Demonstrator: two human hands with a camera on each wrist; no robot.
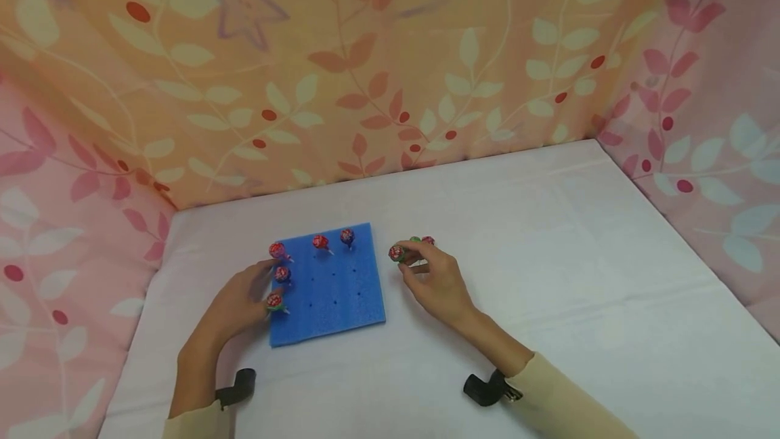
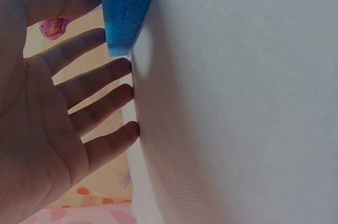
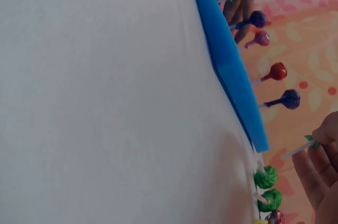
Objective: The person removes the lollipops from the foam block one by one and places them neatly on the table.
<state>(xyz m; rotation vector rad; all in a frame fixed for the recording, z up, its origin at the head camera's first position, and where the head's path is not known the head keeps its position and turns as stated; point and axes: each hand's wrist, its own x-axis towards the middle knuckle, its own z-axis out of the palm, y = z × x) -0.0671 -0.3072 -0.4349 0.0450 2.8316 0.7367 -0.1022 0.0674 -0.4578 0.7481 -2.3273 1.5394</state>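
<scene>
A blue foam board (image 1: 329,317) lies on the table, with small holes in its top. Lollipops stand in it: pink (image 1: 277,250), red (image 1: 320,242) and dark blue (image 1: 347,236) along the far edge, then another dark blue one (image 1: 282,274) and a green one (image 1: 275,301) down the left side. My left hand (image 1: 234,307) rests against the board's left edge, fingers spread, thumb (image 2: 63,2) at the board. To the right of the board, my right hand (image 1: 441,283) pinches a green-wrapped lollipop (image 1: 397,253); its white stick (image 3: 298,150) points toward the board in the right wrist view.
Several loose lollipops (image 3: 265,177) lie on the white table cloth (image 1: 579,290) beyond the right hand. Flowered curtains (image 1: 365,87) hang behind and at both sides. Black wrist cameras (image 1: 484,390) sit at the cuffs.
</scene>
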